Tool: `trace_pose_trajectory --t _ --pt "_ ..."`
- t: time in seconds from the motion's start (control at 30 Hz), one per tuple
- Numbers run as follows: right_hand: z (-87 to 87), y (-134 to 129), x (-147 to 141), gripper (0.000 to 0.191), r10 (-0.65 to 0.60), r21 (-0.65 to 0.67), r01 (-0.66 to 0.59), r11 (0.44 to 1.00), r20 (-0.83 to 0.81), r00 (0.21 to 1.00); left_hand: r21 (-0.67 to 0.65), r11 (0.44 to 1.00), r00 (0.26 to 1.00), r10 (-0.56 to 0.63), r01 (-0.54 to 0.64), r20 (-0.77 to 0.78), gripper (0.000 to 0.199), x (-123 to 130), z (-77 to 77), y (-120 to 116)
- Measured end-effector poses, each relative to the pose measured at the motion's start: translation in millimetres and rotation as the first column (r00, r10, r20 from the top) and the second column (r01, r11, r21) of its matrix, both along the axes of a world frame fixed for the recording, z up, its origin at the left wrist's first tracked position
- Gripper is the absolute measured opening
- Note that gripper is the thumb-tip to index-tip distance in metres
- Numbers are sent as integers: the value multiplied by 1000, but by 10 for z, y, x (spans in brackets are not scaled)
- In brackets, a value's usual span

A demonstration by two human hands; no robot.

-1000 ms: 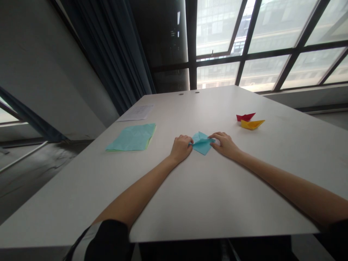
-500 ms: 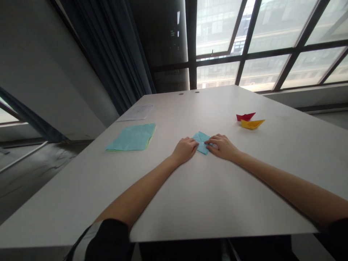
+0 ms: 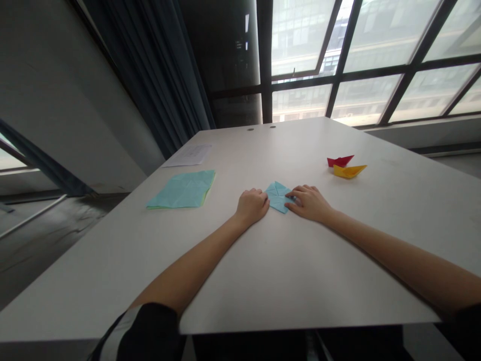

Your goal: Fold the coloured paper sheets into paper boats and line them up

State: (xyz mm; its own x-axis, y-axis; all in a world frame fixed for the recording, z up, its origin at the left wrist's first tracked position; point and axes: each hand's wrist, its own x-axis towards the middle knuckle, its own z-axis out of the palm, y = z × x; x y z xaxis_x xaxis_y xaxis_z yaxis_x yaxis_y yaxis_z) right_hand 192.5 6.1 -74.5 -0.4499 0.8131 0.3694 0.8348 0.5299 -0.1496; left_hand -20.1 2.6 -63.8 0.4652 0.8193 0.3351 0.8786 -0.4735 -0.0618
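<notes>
A small piece of folded light-blue paper (image 3: 278,196) lies on the white table between my hands, with crease lines meeting near its middle. My left hand (image 3: 253,204) rests at the paper's left edge, its fingers curled in on that edge. On the opposite side, my right hand (image 3: 308,202) has thumb and fingertips closed on the right corner, which they partly cover. The fingertips of my left hand are mostly hidden behind its knuckles.
A stack of light-blue and green paper sheets (image 3: 183,189) lies to the left, with a printed white sheet (image 3: 188,156) behind it. A red paper boat (image 3: 340,161) and a yellow paper boat (image 3: 349,171) stand at the right. Windows and a dark curtain (image 3: 158,65) rise beyond the table (image 3: 240,281).
My left hand has shifted slightly left, from over the paper to its edge, uncovering more of the folds. My right hand stays at the right corner, barely moved.
</notes>
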Motion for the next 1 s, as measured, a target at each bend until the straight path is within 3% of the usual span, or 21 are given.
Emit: trace_pose_trajectory --t 0.23,0.4,0.53,0.77,1.0 --pt "-11 9 8 35 3 13 -3 1000 -3 1000 8 995 990 102 -103 100 27 -55 -63 78" --pt "-26 20 26 33 6 20 -6 1000 -4 1000 -54 995 982 94 -87 163 28 -71 -108 121" --pt "-39 27 33 32 2 22 -2 1000 -4 1000 -27 998 973 68 -64 220 26 -63 -94 118" --pt "-52 34 31 32 -11 24 11 1000 -17 1000 -31 995 945 -78 93 318 18 -55 -72 112" --pt "-44 28 32 31 -5 30 5 1000 -13 1000 -78 957 930 -251 280 267 17 -64 -98 129"
